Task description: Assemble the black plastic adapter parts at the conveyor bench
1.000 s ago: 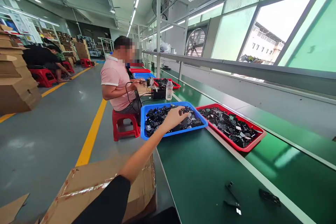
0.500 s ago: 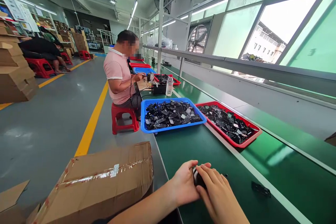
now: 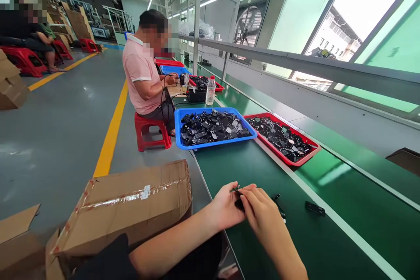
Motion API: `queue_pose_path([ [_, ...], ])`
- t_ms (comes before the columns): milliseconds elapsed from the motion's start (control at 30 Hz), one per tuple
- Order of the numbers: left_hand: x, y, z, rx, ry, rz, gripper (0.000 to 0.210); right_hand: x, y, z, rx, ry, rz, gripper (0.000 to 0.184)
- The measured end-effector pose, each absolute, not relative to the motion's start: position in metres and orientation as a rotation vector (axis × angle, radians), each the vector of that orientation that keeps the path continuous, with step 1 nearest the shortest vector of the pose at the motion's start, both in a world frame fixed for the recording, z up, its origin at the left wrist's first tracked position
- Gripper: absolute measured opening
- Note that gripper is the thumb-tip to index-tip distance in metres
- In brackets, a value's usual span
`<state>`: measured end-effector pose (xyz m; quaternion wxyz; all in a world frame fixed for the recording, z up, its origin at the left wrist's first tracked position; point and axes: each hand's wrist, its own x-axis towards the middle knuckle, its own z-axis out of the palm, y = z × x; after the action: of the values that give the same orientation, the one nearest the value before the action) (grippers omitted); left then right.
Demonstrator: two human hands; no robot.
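Over the green table, my left hand (image 3: 227,208) is closed around a small black plastic part (image 3: 239,204), palm turned up. My right hand (image 3: 260,205) meets it from the right, its fingers pinched on the same part, much of which they cover. Just right of my right hand lies a black piece (image 3: 278,208) on the table, and beyond it another flat black part (image 3: 315,208). Farther up stand a blue tray (image 3: 216,143) heaped with black parts and a red tray (image 3: 303,159) of similar pieces.
A taped cardboard box (image 3: 121,210) stands left of the green table (image 3: 223,168). A co-worker in a pink shirt (image 3: 139,70) sits on a red stool (image 3: 152,133) past the blue tray. A plastic bottle (image 3: 210,92) stands near a black device (image 3: 196,95).
The view has tilted down, so the trays sit higher. My right fingers have shifted from lying over the black part to pinching it. More of the piece beside my right hand shows.
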<state>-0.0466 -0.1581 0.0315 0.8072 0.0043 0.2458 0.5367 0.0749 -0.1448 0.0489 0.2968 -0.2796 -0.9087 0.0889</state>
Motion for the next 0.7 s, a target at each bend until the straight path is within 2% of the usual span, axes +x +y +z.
queue_pose_path([
  [200, -0.041, -0.165, 0.039, -0.036, 0.395, 1.122, 0.028, 0.085, -0.136, 0.051, -1.040, -2.097, 0.536, 0.031],
  [467, -0.036, -0.175, 0.047, 0.245, 0.412, 1.013, 0.038, 0.108, -0.126, 0.069, -1.234, -1.841, 0.906, 0.033],
  [700, -0.034, -0.179, 0.061, 0.577, 0.647, 1.173, 0.069, 0.133, -0.129, 0.093, -1.322, -1.737, 0.782, 0.034],
])
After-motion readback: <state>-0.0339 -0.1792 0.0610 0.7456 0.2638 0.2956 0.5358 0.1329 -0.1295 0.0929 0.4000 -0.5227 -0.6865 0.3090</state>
